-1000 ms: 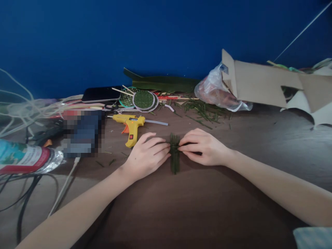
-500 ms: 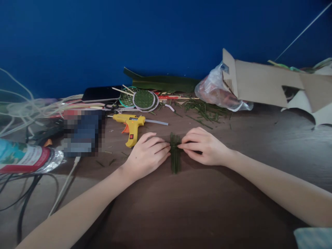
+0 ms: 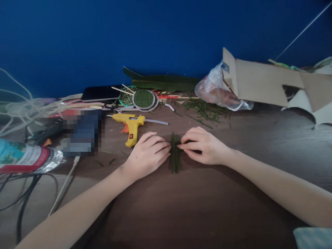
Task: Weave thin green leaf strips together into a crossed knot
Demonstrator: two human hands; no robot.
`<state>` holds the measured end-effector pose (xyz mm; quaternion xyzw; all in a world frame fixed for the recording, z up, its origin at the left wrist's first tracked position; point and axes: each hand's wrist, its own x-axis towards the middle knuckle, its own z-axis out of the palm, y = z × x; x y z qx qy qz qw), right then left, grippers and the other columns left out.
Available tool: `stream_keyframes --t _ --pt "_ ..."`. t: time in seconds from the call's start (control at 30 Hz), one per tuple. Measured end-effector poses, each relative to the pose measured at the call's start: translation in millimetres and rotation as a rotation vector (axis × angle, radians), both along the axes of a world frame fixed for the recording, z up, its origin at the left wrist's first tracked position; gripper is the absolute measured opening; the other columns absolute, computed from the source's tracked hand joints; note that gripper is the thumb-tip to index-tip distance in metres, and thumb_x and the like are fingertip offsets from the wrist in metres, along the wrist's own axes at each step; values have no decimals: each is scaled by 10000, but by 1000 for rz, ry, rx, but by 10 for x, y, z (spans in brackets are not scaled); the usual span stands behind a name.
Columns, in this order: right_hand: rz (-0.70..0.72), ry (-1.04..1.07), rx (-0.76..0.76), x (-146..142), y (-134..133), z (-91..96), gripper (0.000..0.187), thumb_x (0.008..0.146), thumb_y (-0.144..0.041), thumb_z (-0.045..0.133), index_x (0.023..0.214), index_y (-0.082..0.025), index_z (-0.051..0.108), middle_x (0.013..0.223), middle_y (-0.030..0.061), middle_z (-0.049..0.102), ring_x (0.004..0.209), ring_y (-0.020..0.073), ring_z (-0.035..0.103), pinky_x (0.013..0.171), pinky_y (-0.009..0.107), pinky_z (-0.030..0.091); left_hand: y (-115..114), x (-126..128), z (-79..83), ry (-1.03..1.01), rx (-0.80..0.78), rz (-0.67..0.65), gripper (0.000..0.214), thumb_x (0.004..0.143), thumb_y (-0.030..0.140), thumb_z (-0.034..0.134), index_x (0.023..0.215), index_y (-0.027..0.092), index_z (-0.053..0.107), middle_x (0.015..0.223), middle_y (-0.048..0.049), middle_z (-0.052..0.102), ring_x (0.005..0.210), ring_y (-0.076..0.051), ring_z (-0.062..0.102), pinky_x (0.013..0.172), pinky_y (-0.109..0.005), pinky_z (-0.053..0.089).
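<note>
A small bundle of green leaf strips lies upright in the view on the dark wooden table. At its upper part a strip seems to cross it; the detail is too fine to make out. My left hand is closed at the left side of the bundle, fingertips pinching at its edge. From the right, my right hand pinches the bundle at about the same height with thumb and fingers. Just beyond my left hand rests a yellow glue gun with a glue stick poking from its back.
Along the blue wall lie a long green leaf, round green woven pieces, leaf scraps and a phone. Right of them are a plastic bag and cardboard. A bottle and cables occupy the left.
The strips at both ends of the bundle look slightly more fanned out. Both hands stay almost where they were.
</note>
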<state>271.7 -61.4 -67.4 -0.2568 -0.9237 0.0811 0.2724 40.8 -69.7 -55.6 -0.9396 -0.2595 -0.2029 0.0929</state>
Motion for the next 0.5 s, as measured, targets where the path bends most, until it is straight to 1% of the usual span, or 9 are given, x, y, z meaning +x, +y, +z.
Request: stream_keyframes --t 0.3,0.5 --pt "5 3 -6 0 -2 -23 188 836 -168 488 879 -165 671 847 66 641 801 170 536 732 335 412 1 -1 -1 -25 -19 -12 168 881 209 504 926 208 665 919 11 711 869 -148 619 914 -374 407" --pt "1 1 -13 11 -2 -11 187 835 -170 487 871 -174 670 840 62 641 793 168 532 725 330 407 -2 5 12 -28 -33 -18 163 883 207 503 934 203 658 924 17 710 870 -143 616 923 -366 395"
